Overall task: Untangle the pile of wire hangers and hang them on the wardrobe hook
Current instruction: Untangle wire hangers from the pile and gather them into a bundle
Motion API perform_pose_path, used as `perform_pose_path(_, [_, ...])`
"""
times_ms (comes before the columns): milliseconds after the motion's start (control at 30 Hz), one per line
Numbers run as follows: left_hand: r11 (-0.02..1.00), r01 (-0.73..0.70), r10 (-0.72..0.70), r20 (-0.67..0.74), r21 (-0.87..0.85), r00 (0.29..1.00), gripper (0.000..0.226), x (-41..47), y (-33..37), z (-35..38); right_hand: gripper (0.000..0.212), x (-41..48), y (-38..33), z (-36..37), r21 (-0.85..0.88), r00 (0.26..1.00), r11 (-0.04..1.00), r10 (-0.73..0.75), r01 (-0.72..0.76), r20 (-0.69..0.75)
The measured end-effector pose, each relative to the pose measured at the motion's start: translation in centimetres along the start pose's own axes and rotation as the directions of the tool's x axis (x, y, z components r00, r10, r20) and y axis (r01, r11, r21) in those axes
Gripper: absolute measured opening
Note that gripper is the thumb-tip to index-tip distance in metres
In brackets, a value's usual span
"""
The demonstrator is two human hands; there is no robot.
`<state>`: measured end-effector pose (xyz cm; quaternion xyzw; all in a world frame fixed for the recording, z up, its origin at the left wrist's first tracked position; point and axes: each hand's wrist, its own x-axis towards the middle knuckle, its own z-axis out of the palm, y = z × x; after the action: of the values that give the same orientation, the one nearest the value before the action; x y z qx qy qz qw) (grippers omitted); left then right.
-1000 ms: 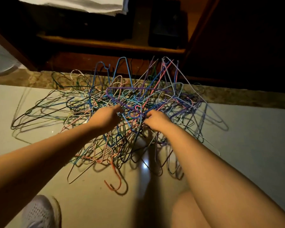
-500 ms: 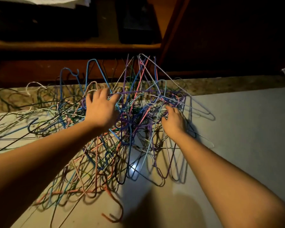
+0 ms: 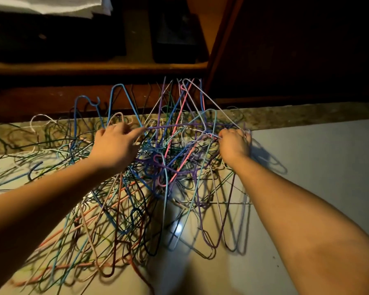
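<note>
Cloth [image 3: 45,5], white, far top left, above the wardrobe shelf [image 3: 94,66]. Down on the floor [image 3: 307,177], stray dark-green & white wires trail off to the left over the stone strip [image 3: 307,113]. Orange wire [image 3: 51,241] lies low, bottom left, under the left forearm.

Now the main event: hangers [image 3: 168,167], all colours, one big knot mid-frame on the floor, back edge up against the strip at the wardrobe's foot. None on a hook.

Blue hanger [image 3: 117,84] pokes up tallest on the left side, just behind the left grip [image 3: 115,145]. That grip's narrow: fingers curled, thumb & forefinger pinching wires at the pile's upper left. Purple wire [image 3: 179,125] runs across the top of the pile between the two grips. Pink wire [image 3: 179,122] slants up through the middle; white hanger [image 3: 185,80] peaks beside it.

Over to the right grip [image 3: 234,143]: fist closed round a bunch of wires at the pile's upper right, knuckles toward cam. Exactly which wires, can't tell.

Behind, a dark box [image 3: 175,33] sits on the shelf; dark wardrobe door [image 3: 285,50] fills the top right. Both forearms bare, reaching in from the bottom.
</note>
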<state>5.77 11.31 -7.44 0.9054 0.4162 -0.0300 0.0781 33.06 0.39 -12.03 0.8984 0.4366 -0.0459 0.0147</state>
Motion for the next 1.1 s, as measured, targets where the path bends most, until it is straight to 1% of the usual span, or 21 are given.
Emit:
perform_pose_path(67, [0.998,-0.006,0.003,0.056,0.065,0.998,0.052,-0.5,0.0,0.4,0.023,0.5,0.1,-0.1,0.104,0.999,0.995,0.019,-0.015,-0.038])
perform_pose_path(167, [0.994,0.009,-0.020,0.100,0.112,0.995,0.052,-0.9,0.2,0.5,0.024,0.7,0.3,-1.4,0.351,0.989,0.932,0.122,-0.087,-0.078])
perform_pose_path(233, [0.993,0.012,-0.025,0.110,0.113,0.994,0.054,-1.0,0.4,0.3,0.025,0.7,0.6,-2.8,0.439,0.977,0.895,0.156,-0.078,-0.145])
perform_pose_path(300, [0.995,0.027,-0.035,0.091,0.093,0.995,0.055,-1.0,0.9,-0.1,0.024,0.7,1.0,-4.4,0.512,0.957,0.858,0.184,-0.045,-0.224])
perform_pose_path(400, [1.000,0.029,-0.029,0.042,-0.002,0.999,0.055,-0.8,1.9,-1.1,0.020,0.5,1.3,-6.4,0.629,0.935,0.777,0.231,-0.011,-0.269])
perform_pose_path(500, [0.982,-0.004,0.002,-0.012,-0.190,1.000,0.056,-0.1,3.5,-2.8,0.015,-0.3,0.6,-8.4,0.778,0.929,0.628,0.303,-0.026,-0.213])
perform_pose_path(567, [0.924,-0.017,0.009,-0.021,-0.381,1.000,0.057,0.2,5.0,-4.3,0.011,-1.4,-0.5,-9.6,0.834,0.934,0.552,0.299,-0.003,-0.195])
perform_pose_path(633, [0.836,-0.018,0.021,-0.001,-0.548,1.000,0.058,0.2,6.4,-5.8,0.007,-2.7,-1.9,-10.3,0.870,0.951,0.493,0.256,0.026,-0.174])
perform_pose_path(733, [0.669,-0.017,0.028,0.003,-0.743,1.000,0.059,0.4,8.1,-7.7,0.008,-4.6,-3.8,-10.6,0.919,0.968,0.393,0.216,0.034,-0.129])
perform_pose_path(800, [0.529,-0.007,0.011,-0.001,-0.848,1.000,0.059,0.7,9.0,-8.5,0.012,-5.4,-4.9,-10.9,0.943,0.971,0.332,0.214,0.035,-0.111])
perform_pose_path(867, [0.397,0.002,-0.004,0.001,-0.918,1.000,0.060,1.0,9.6,-8.9,0.018,-6.0,-5.3,-11.5,0.941,0.966,0.332,0.213,0.069,-0.146])
perform_pose_path(900, [0.369,0.003,-0.004,0.002,-0.930,1.000,0.061,1.0,9.7,-9.0,0.018,-6.2,-5.3,-11.9,0.932,0.960,0.350,0.212,0.099,-0.182])
perform_pose_path(1033, [0.354,0.000,0.012,0.004,-0.935,1.000,0.061,0.6,9.5,-9.6,0.012,-6.5,-4.7,-14.4,0.883,0.913,0.406,0.220,0.234,-0.343])
perform_pose_path(1100, [0.328,-0.015,0.000,-0.016,-0.945,1.000,0.063,0.3,9.0,-9.9,0.015,-6.7,-5.1,-15.1,0.845,0.916,0.447,0.122,0.293,-0.383])
